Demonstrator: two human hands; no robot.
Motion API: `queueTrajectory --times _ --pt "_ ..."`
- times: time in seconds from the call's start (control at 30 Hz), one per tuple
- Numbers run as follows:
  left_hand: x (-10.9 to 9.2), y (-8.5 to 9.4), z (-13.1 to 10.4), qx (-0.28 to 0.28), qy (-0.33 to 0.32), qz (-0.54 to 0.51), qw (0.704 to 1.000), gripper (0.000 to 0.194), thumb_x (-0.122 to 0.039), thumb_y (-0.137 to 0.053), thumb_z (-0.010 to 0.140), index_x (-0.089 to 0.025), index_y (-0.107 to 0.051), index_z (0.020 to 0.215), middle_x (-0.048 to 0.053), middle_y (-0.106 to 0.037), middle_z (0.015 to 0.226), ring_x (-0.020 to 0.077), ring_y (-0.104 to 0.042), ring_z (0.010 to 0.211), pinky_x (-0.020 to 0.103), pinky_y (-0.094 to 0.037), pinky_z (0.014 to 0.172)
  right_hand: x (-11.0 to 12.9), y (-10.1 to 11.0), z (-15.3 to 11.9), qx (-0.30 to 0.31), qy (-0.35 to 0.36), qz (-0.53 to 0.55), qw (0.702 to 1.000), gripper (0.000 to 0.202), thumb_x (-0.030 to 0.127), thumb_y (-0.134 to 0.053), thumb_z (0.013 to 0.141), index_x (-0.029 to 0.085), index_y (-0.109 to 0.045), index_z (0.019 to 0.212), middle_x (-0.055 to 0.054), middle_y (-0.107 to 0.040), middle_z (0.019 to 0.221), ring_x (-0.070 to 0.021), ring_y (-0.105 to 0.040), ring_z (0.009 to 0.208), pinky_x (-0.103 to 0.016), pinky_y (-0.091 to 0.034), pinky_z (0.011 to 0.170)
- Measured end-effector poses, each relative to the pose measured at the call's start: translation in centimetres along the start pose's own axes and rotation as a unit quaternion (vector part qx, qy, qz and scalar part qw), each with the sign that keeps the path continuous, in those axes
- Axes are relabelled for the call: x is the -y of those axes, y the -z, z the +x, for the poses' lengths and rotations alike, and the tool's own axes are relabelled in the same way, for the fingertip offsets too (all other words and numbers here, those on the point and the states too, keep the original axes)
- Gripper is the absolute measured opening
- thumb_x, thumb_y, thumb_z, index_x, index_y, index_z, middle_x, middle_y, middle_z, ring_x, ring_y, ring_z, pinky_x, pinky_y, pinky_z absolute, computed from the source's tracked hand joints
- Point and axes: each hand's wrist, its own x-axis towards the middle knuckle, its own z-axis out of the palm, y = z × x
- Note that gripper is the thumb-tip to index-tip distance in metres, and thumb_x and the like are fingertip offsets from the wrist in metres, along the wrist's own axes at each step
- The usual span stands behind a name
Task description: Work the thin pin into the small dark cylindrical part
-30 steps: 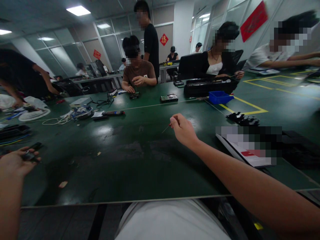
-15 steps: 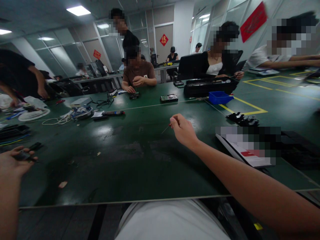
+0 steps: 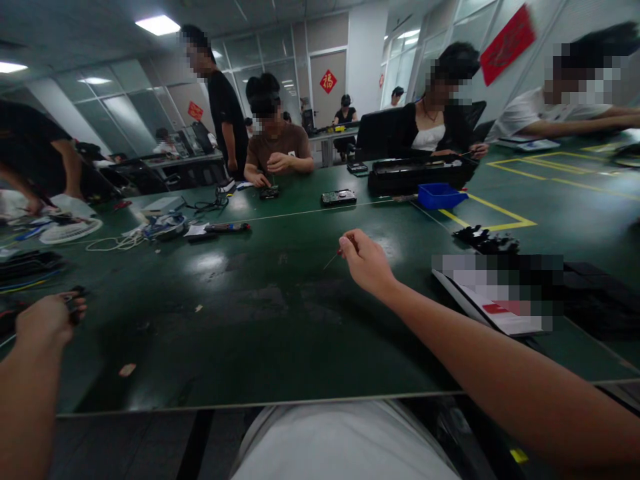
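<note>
Pinching the thin tool (image 3: 339, 253) to the left of the blue tray (image 3: 440, 196) and nearer the wearer, the right hand (image 3: 367, 260) has its fingers closed narrow, with the slim shaft poking out past them. That exposed shaft seems the likeliest source of trouble: the grip takes in only the handle end, so a sideways knock could twist it in the fingers or scratch whatever it meets. Its tip looks close to the bench (image 3: 240, 360), but whether it touches, I cannot tell.

Well to the left of the blue tray and nearer the wearer, the left hand (image 3: 45, 320) has its fingers curled around a dark object (image 3: 75, 303). The hand hides much of it, so how firm the hold is cannot be judged; a weak one could let it slip onto the bench. Dark gear (image 3: 25, 263) lies just beyond that hand, even farther left of the blue tray, and a sleeve-less forearm sweeping that way might catch its wires.

The booklet (image 3: 473, 303) sits on the near side of the blue tray, close to the right forearm; a careless elbow could nudge it. Dark loose pieces (image 3: 485, 239), just to the near right of the blue tray, could scatter if brushed. Left of the blue tray, the circuit-board unit (image 3: 339, 197) lies beyond the right hand, where a forward slip of the shaft might score its board.
</note>
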Motion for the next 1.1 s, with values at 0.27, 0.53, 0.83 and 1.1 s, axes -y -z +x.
queueTrajectory --times 0.27,0.53,0.83,1.1 --pt "-5.0 -10.1 -9.2 0.100 -0.014 -0.093 0.991 0.023 0.000 -0.038 0.067 -0.014 -0.055 0.076 -0.001 -0.053 0.059 0.0110 -0.048 0.057 0.021 -0.038 0.056 0.1 0.2 0.0 0.012 -0.014 0.011 1.000 0.027 0.043 -0.044 0.099 0.022 -0.058 0.091 -0.003 -0.068 0.077 -0.0190 -0.062 0.069 -0.032 -0.040 0.066" --pt "-7.6 -21.1 -19.7 0.390 -0.119 -0.113 0.906 0.026 -0.009 -0.046 0.063 -0.012 -0.060 0.085 0.003 -0.056 0.074 0.0143 -0.052 0.067 0.026 -0.041 0.063 0.4 0.4 -0.2 0.001 -0.006 0.016 1.000 0.030 0.046 -0.047 0.098 0.021 -0.060 0.089 -0.002 -0.066 0.072 -0.0177 -0.060 0.065 -0.031 -0.039 0.063" --pt "-7.6 -27.6 -29.0 0.509 -0.252 0.038 0.822 0.026 -0.019 -0.041 0.082 -0.017 -0.061 0.099 0.004 -0.063 0.085 0.0172 -0.058 0.077 0.030 -0.044 0.072 1.0 0.8 -0.6 -0.050 0.048 0.025 0.997 0.030 0.043 -0.051 0.096 0.022 -0.057 0.076 0.002 -0.062 0.061 -0.0142 -0.056 0.056 -0.029 -0.037 0.057" --pt "-5.2 -28.3 -29.1 0.458 -0.362 0.072 0.809 0.044 -0.006 -0.058 0.072 -0.017 -0.054 0.114 0.006 -0.062 0.107 0.0184 -0.059 0.094 0.032 -0.046 0.087 0.9 0.7 -0.9 -0.111 0.072 0.133 0.982 0.025 0.042 -0.047 0.099 0.023 -0.058 0.088 0.002 -0.063 0.067 -0.0137 -0.058 0.059 -0.028 -0.043 0.058"
